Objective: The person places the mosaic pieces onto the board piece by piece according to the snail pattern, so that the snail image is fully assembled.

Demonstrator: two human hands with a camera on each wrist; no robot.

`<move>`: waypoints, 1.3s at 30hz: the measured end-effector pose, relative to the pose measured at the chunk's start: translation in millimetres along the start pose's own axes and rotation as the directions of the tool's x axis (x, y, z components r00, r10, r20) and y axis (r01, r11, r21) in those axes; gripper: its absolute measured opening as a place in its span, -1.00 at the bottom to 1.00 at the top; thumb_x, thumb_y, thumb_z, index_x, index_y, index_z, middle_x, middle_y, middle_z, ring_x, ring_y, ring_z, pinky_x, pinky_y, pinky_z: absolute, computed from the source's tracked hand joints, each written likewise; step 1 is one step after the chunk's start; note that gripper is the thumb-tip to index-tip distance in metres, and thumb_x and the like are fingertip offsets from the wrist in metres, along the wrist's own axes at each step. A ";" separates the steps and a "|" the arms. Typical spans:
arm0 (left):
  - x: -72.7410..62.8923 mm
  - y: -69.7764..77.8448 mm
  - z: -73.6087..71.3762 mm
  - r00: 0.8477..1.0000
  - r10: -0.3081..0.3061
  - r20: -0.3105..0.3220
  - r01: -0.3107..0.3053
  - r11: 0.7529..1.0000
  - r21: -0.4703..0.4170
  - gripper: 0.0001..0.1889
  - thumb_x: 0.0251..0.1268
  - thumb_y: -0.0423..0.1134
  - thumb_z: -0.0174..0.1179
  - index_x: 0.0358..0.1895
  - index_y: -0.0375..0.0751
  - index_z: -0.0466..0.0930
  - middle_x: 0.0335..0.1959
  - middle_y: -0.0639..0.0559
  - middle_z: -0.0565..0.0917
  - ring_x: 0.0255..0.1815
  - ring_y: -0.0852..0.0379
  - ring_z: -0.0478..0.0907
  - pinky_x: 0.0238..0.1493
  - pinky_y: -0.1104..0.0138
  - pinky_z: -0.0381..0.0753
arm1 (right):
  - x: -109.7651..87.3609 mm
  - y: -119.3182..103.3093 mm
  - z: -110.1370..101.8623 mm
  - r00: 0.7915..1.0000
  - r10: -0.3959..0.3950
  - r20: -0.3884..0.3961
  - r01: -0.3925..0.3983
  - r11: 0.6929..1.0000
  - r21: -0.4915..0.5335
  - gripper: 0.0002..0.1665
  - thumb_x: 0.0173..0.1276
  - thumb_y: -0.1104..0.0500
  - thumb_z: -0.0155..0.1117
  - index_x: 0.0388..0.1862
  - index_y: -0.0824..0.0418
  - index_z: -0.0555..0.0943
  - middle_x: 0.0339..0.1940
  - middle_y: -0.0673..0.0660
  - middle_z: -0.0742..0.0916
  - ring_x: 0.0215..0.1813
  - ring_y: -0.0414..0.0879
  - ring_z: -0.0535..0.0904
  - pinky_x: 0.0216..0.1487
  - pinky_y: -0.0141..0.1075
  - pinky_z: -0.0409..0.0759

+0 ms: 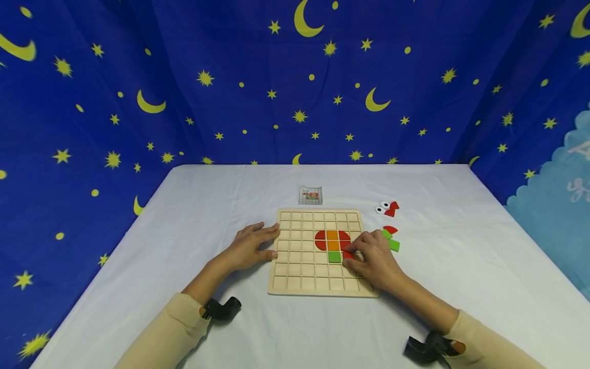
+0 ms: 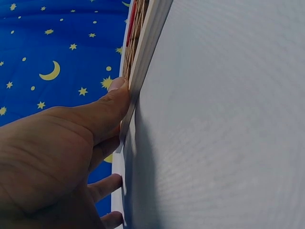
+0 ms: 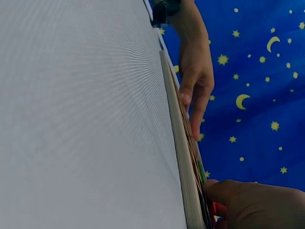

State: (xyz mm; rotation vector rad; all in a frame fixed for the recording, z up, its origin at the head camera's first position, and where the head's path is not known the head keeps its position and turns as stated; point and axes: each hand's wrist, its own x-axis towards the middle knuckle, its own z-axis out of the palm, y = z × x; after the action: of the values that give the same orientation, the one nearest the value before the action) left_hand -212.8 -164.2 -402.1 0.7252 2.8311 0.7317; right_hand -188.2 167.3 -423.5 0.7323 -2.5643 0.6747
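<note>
A wooden grid board (image 1: 295,282) lies on the white table. On its right half sit red curved pieces (image 1: 320,240), orange squares (image 1: 332,234) and a green square (image 1: 334,257). My right hand (image 1: 375,259) pinches a red piece (image 1: 348,254) at the board, right of the green square; the fingers hide part of it. In the right wrist view, red shows beneath that right hand (image 3: 257,202). Along the board's left edge rests my left hand (image 1: 249,246), its fingers extended. The left wrist view has the left thumb (image 2: 112,102) against the board's rim (image 2: 143,62).
Behind the board lies a small picture card (image 1: 311,195) printed with a grid design. Loose pieces lie to the right: white eye discs (image 1: 380,210), red pieces (image 1: 392,208) and green pieces (image 1: 394,245), partly behind the right hand. A blue star-patterned curtain (image 1: 258,61) hangs behind the table.
</note>
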 end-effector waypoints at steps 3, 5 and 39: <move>0.0 -0.2 0.3 1.000 0.000 0.003 0.000 1.000 0.000 -0.33 0.25 0.01 0.20 0.39 -0.12 0.26 0.48 0.01 0.21 0.52 -0.25 -0.03 0.41 -0.24 -0.12 | 0.1 -1.7 -0.3 1.000 -0.002 0.002 0.002 1.000 -0.003 -0.71 -0.05 0.06 0.54 -0.33 0.12 0.73 -0.36 0.00 0.61 -0.25 -0.12 0.28 -0.16 -0.26 0.19; -0.3 -0.3 0.2 1.000 -0.006 0.007 0.006 1.000 -0.007 -0.33 0.25 0.01 0.20 0.39 -0.11 0.26 0.48 0.02 0.20 0.53 -0.24 -0.04 0.42 -0.23 -0.14 | 0.1 -2.4 -0.5 1.000 -0.005 0.002 0.005 1.000 -0.004 -0.71 -0.05 0.05 0.54 -0.32 0.12 0.73 -0.36 0.00 0.61 -0.25 -0.12 0.28 -0.16 -0.25 0.19; -0.8 -0.7 -0.4 1.000 0.030 0.002 -0.030 1.000 -0.001 -0.33 0.24 0.00 0.20 0.38 -0.14 0.27 0.48 0.00 0.21 0.51 -0.28 -0.02 0.39 -0.28 -0.12 | -12.8 19.6 -21.4 0.995 0.102 -0.010 -0.102 0.995 -0.006 -0.72 -0.07 0.14 0.55 -0.32 0.12 0.72 -0.33 0.02 0.60 -0.13 -0.07 0.29 -0.10 -0.20 0.19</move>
State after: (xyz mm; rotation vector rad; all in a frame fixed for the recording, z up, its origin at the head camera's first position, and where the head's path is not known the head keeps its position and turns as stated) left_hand -212.4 -165.3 -402.1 0.7687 2.8237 0.7367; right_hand -184.4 198.4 -419.0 0.5977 -2.6081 0.6992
